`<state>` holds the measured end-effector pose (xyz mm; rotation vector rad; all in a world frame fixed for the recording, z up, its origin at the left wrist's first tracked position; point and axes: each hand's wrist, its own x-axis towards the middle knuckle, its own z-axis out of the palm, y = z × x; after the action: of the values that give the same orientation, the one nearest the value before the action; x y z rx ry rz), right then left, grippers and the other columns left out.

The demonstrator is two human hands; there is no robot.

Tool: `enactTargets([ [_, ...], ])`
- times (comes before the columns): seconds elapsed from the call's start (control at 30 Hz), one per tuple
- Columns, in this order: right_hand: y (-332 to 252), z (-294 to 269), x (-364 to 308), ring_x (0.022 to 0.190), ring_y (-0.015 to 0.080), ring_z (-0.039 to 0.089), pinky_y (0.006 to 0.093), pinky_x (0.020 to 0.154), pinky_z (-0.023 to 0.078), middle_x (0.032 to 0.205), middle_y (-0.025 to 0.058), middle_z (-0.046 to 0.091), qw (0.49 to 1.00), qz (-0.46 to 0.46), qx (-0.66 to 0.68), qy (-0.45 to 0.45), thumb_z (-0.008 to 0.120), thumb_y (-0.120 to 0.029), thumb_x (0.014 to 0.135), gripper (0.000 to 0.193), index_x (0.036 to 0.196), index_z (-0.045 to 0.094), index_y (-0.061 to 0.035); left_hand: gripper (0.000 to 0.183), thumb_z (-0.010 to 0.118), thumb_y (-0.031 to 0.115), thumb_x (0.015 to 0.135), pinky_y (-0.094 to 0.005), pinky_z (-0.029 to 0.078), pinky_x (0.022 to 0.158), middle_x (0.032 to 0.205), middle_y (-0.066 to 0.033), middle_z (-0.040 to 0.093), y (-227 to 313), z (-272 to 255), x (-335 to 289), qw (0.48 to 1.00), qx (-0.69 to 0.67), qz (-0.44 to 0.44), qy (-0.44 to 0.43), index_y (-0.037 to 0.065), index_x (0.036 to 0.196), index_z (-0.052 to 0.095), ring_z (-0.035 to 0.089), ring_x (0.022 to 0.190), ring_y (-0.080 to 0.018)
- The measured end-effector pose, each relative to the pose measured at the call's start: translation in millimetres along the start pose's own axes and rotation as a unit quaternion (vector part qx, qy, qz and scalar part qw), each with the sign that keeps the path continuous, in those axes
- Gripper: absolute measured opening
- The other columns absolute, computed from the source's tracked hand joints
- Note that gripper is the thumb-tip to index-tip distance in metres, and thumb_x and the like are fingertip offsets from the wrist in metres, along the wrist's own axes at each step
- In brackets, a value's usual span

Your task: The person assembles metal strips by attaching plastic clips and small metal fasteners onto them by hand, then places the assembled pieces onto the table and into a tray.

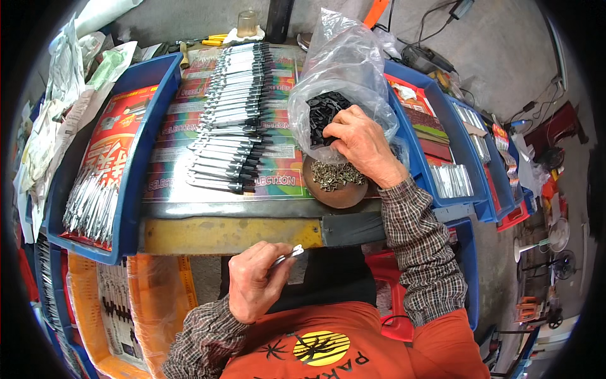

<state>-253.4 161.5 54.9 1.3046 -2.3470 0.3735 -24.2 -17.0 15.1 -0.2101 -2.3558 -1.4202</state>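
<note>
In front of the table edge, my left hand (255, 281) is closed around a slim silver metal strip (291, 254), whose end sticks out past the fingers. My right hand (367, 144) reaches into the mouth of a clear plastic bag (338, 60). Its fingers are curled together at a heap of small black plastic parts (320, 117); whatever they pinch is hidden. Just below the bag, a round brown bowl (341, 200) holds many small brass-coloured metal fittings (338, 175). Left of the bag, a long row of silver strips with black ends (230, 114) lies on the table.
A blue tray (132, 208) of silver strips stands at the left. More blue trays (464, 201) with metal pieces line the right side. A glass jar (247, 24) sits at the table's back. Below left is an orange crate (161, 297); a red stool (382, 278) is under the table.
</note>
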Motion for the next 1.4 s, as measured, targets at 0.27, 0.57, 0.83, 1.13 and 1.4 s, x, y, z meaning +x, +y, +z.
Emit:
enactTargets([
  [0.27, 2.0, -2.8, -7.5, 0.088, 0.0283, 0.057, 0.0407, 0.073, 0.046, 0.083, 0.0076, 0.06, 0.999, 0.016, -0.017, 0.032, 0.067, -0.004, 0.073, 0.01, 0.082, 0.062, -0.0064, 0.017, 0.071, -0.002, 0.075, -0.0317, 0.044, 0.05, 0.07, -0.0116, 0.059, 6.6, 0.0, -5.7, 1.0, 0.009, -0.003, -0.02, 0.001, 0.09, 0.064, 0.057, 0.056, -0.0234],
  [0.57, -73.5, -44.1, -48.1, 0.08, 0.0147, 0.064, 0.0275, 0.07, 0.05, 0.089, 0.0067, 0.065, 0.943, 0.142, 0.302, 0.021, 0.066, -0.002, 0.084, 0.017, 0.1, 0.062, 0.0011, 0.014, 0.07, -0.005, 0.075, -0.0254, 0.042, 0.051, 0.07, -0.0064, 0.06, 10.5, -0.3, -11.3, 1.0, 0.001, 0.009, 0.007, 0.001, 0.088, 0.066, 0.055, 0.055, -0.0141],
  [0.83, -121.1, -47.6, -110.5, 0.074, 0.0056, 0.058, 0.0189, 0.065, 0.05, 0.097, 0.0023, 0.061, 0.745, 0.303, 0.594, -0.014, 0.064, 0.001, 0.087, 0.019, 0.106, 0.062, 0.0025, 0.016, 0.069, -0.007, 0.076, -0.0227, 0.043, 0.052, 0.074, -0.0064, 0.062, 26.0, 4.8, -11.9, 0.998, -0.044, -0.022, -0.048, -0.001, 0.091, 0.066, 0.056, 0.057, -0.0099],
  [1.13, -137.5, -43.3, -136.4, 0.069, 0.0064, 0.06, 0.02, 0.062, 0.051, 0.093, 0.0043, 0.062, 0.764, 0.302, 0.57, -0.011, 0.064, -0.001, 0.088, 0.021, 0.109, 0.062, 0.0035, 0.019, 0.069, -0.008, 0.075, -0.0238, 0.045, 0.053, 0.075, -0.0078, 0.063, 25.5, 13.5, -22.3, 0.997, -0.022, 0.01, -0.07, -0.001, 0.092, 0.066, 0.058, 0.058, -0.0125],
  [1.4, -145.2, -42.4, -139.4, 0.07, 0.0089, 0.063, 0.0214, 0.063, 0.052, 0.088, 0.0063, 0.064, 0.804, 0.249, 0.539, -0.011, 0.061, -0.005, 0.092, 0.018, 0.107, 0.064, 0.0033, 0.021, 0.071, -0.004, 0.071, -0.0322, 0.044, 0.051, 0.069, -0.0079, 0.058, 27.7, 17.1, -25.2, 0.998, -0.007, 0.024, -0.061, 0.004, 0.09, 0.064, 0.056, 0.056, -0.0222],
])
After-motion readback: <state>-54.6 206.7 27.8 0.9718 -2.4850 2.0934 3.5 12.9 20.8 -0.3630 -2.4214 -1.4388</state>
